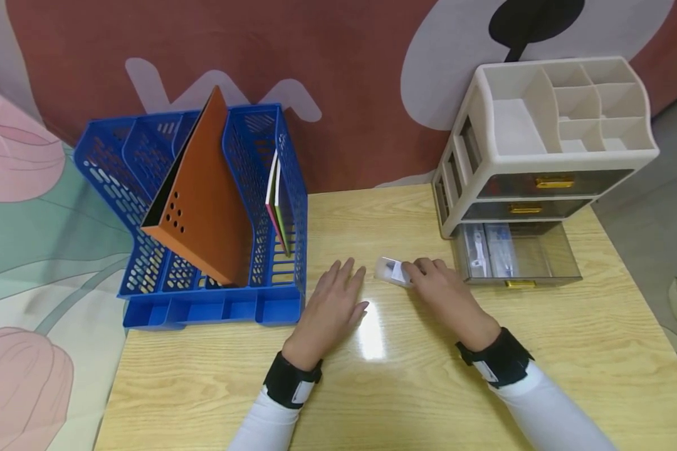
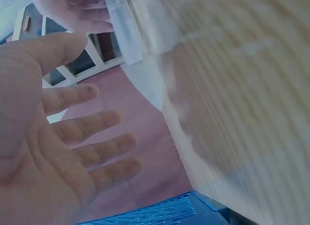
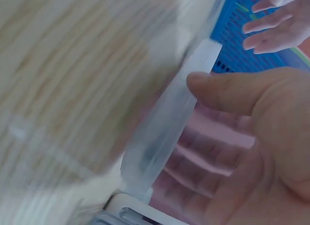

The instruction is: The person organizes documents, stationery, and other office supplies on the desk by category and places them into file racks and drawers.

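Note:
My right hand (image 1: 442, 294) holds a small flat translucent plastic case (image 1: 391, 271) low over the table, and a pale label and something dark show in it. In the right wrist view the thumb lies along the near side of the case (image 3: 162, 123), with the fingers on its far side. My left hand (image 1: 331, 300) is palm down with fingers spread, left of the case and holding nothing. In the left wrist view its fingers (image 2: 92, 130) are apart and straight.
A blue file rack (image 1: 211, 297) with an orange folder (image 1: 209, 200) and thin booklets (image 1: 276, 200) stands left. At right is a white desk organizer (image 1: 488, 153); its bottom drawer (image 1: 547, 263) is pulled out, with packaged items (image 1: 488, 250) inside. Both stand on the wooden table (image 1: 406, 401).

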